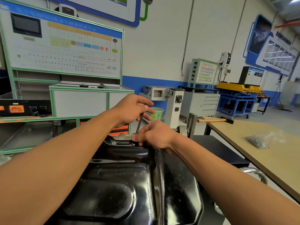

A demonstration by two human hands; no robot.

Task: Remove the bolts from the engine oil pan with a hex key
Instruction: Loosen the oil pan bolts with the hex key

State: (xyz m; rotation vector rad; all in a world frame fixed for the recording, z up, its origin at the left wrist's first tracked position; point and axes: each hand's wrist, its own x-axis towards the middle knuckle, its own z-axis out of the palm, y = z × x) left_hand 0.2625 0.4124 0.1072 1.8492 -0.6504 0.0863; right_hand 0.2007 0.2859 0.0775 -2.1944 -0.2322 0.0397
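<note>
I am looking into a workshop with a white wall and blue skirting, a green-framed wiring training board (pixel 65 46) on the left and a tan wooden surface (pixel 240 133) on the right. Below me, filling the foreground, sits the glossy black pressed-steel engine oil pan (pixel 123 184), belly up, its far flange (pixel 123 140) turned toward the room.

Both arms reach across it to that far edge. The left hand (pixel 131 109) holds the upper end of the slim dark steel hex key (pixel 140 123) loosely, with the thumb and fingers wrapped around the top. The right hand (pixel 155 135) sits lower, its fingers curled around the foot of the hex key where it meets the flange. Whether they also touch a bolt head I cannot tell, since the knuckles cover the spot.

As for progress, I judge the work to be underway and not finished. One small silver flange bolt (pixel 113 142) is seated just left of the slot in the flange, and the key stands upright in what I take to be the neighbouring position. The rest of the rim is hidden by the arms and the pan's own bulge, so I cannot count what is out.

On the surface lie a clear plastic bag of small metal hardware (pixel 259 141) — possibly fasteners, too blurred to say — and a wooden-handled hammer (pixel 215 120).
</note>
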